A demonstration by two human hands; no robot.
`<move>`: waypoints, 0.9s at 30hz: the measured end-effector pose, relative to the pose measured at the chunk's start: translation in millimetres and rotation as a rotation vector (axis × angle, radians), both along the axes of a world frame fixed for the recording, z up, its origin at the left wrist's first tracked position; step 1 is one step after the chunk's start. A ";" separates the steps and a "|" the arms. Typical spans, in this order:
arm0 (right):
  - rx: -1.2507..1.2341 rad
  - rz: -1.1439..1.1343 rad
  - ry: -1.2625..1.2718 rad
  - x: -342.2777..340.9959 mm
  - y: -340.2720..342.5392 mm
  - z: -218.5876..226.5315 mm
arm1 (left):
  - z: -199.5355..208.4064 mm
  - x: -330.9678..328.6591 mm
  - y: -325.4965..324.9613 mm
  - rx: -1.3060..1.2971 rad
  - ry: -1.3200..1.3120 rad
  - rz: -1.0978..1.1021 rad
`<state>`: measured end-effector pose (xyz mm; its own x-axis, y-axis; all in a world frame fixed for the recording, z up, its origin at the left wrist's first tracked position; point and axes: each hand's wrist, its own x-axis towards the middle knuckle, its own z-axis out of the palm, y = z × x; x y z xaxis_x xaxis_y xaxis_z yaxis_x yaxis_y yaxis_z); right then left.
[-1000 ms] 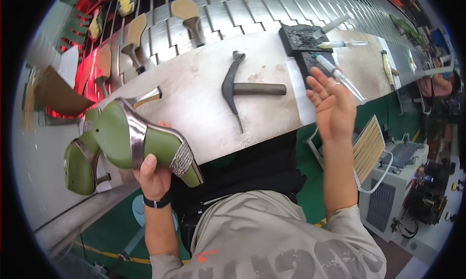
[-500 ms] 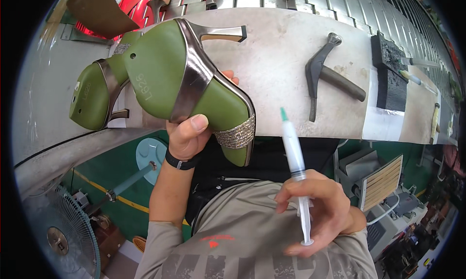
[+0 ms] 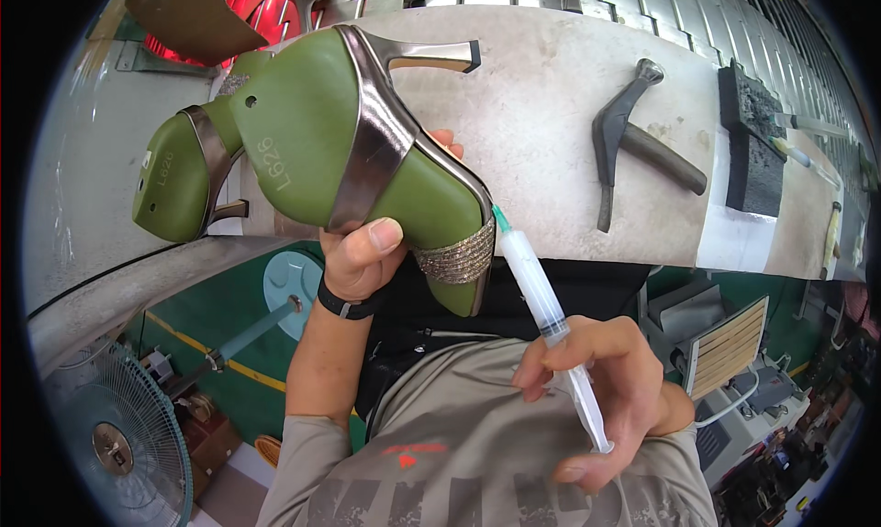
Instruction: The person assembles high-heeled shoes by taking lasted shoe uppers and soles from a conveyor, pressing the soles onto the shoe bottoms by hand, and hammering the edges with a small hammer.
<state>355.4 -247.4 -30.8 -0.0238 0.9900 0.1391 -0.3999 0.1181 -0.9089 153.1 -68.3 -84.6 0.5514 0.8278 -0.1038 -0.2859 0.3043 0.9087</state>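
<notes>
Gripping two green high-heeled shoes (image 3: 321, 151) soles-up above the workbench (image 3: 551, 114) with left hand (image 3: 367, 261) closed around them. Pinching a syringe (image 3: 546, 311) in right hand (image 3: 606, 399), green tip touching the glittery toe strap (image 3: 454, 261). Possibly risking smears on the strap through overpressing the plunger.

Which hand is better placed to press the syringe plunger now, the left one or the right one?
The right hand, I think. It already grips the syringe, whose green tip touches the edge of the green high-heeled shoe, and its thumb lies near the plunger end. The left hand is busy holding the shoe up.
</notes>
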 end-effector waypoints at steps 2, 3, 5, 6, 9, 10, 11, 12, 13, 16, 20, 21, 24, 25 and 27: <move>-0.022 -0.029 -0.028 -0.8 -1.1 0.2 | -0.8 -0.1 0.4 -0.002 -0.004 0.005; -0.023 -0.027 -0.027 -0.6 -1.3 0.7 | -1.1 -0.2 0.6 0.001 -0.004 0.000; -0.030 -0.043 -0.064 -0.3 -1.9 1.7 | -1.6 -0.7 0.9 0.003 -0.004 -0.004; -0.032 -0.042 -0.064 -0.6 -2.5 2.0 | -1.6 -1.0 1.1 0.008 -0.005 -0.007; -0.044 -0.068 -0.076 -2.1 -6.2 2.4 | -0.5 -0.2 1.0 0.020 -0.009 -0.006; -0.036 -0.070 -0.081 -2.6 -7.8 1.8 | -0.6 0.2 0.8 0.028 -0.011 -0.005; -0.028 -0.071 -0.087 -2.7 -8.7 1.7 | -1.4 0.1 1.3 0.026 -0.013 -0.004; -0.030 -0.068 -0.088 0.7 -9.6 2.7 | -2.0 -0.9 2.2 0.029 -0.014 -0.011; -0.026 0.038 -0.127 7.0 -10.9 4.3 | -2.4 -1.6 2.4 0.032 -0.016 -0.019; -0.026 0.150 -0.119 10.4 -13.0 4.3 | -1.4 -0.6 0.9 0.019 -0.018 -0.003; -0.035 0.143 -0.074 8.8 -16.6 2.7 | -1.8 -0.3 -0.4 0.031 -0.013 0.007; -0.035 0.144 -0.075 8.2 -17.2 2.9 | -2.4 -0.3 -0.5 0.034 -0.017 0.007; -0.017 0.109 -0.136 7.5 -18.6 2.9 | -4.5 -0.7 0.4 0.037 -0.016 0.000; -0.021 0.112 -0.127 8.4 -18.7 2.7 | -5.0 -0.4 0.8 0.038 -0.012 -0.006; -0.024 0.115 -0.124 9.4 -18.9 3.1 | -3.5 2.0 0.5 0.042 -0.013 0.003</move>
<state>364.7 -266.4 -27.7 -0.1523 0.9828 0.1045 -0.2942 0.0559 -0.9541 155.2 -67.8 -88.1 0.5501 0.8328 -0.0615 -0.2989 0.2651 0.9167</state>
